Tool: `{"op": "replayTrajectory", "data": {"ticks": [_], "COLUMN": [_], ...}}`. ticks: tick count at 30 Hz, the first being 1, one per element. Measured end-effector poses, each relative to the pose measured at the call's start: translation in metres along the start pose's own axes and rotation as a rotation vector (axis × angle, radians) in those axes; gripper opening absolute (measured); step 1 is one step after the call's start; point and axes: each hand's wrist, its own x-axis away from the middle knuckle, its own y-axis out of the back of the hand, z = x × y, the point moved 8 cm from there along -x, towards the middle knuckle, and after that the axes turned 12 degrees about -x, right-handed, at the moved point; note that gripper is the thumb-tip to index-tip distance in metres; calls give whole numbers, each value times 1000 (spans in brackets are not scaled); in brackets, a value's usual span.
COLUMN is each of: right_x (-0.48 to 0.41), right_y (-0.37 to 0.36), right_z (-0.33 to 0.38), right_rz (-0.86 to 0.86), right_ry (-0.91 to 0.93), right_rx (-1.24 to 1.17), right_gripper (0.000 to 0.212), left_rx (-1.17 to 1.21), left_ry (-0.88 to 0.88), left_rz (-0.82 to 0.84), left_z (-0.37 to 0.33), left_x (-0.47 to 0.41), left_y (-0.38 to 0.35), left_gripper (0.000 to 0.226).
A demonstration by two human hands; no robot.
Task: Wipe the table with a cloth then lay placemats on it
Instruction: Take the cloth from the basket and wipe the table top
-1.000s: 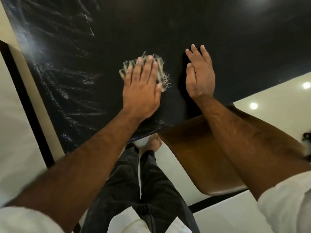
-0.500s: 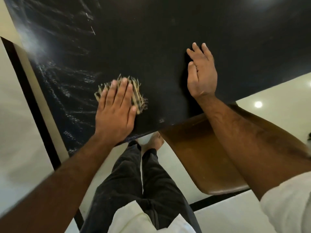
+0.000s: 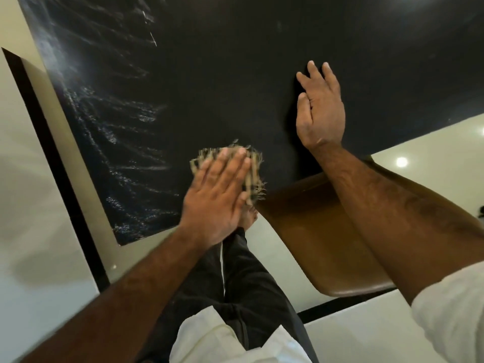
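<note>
The cloth (image 3: 255, 174) is at the bench's (image 3: 235, 61) near edge, lower middle of the frame, pinned under the flat left hand (image 3: 217, 197), fingers straight, pressing rather than gripping. I'd overlap passes toward the dry right side with even pressure, since wet streaks (image 3: 125, 142) only show at left, and mind the edge. The right hand (image 3: 320, 113) rests on bare bench right of it, fingers loose, holding nothing.
</note>
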Motion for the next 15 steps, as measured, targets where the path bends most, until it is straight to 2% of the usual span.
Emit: {"op": "replayTrajectory", "data": {"ticks": [4, 7, 9, 11, 15], "right_x": [-1, 0, -2, -3, -1], "right_y": [0, 0, -1, -1, -2], "right_z": [-2, -2, 0, 2, 3], "right_rz": [3, -9, -9, -8, 5], "right_ry": [-2, -1, 8, 22, 35], "right_rx": [15, 22, 28, 32, 41], "right_gripper": [54, 54, 54, 53, 52], "left_rx": [14, 53, 56, 56, 43], "left_ry": [161, 261, 229, 114, -31], "left_rz": [1, -38, -58, -62, -47], "left_z": [52, 46, 20, -16, -42], "left_x": [-5, -33, -56, -66, -35], "left_y": [0, 11, 19, 23, 15], "left_gripper": [73, 73, 75, 77, 72]}}
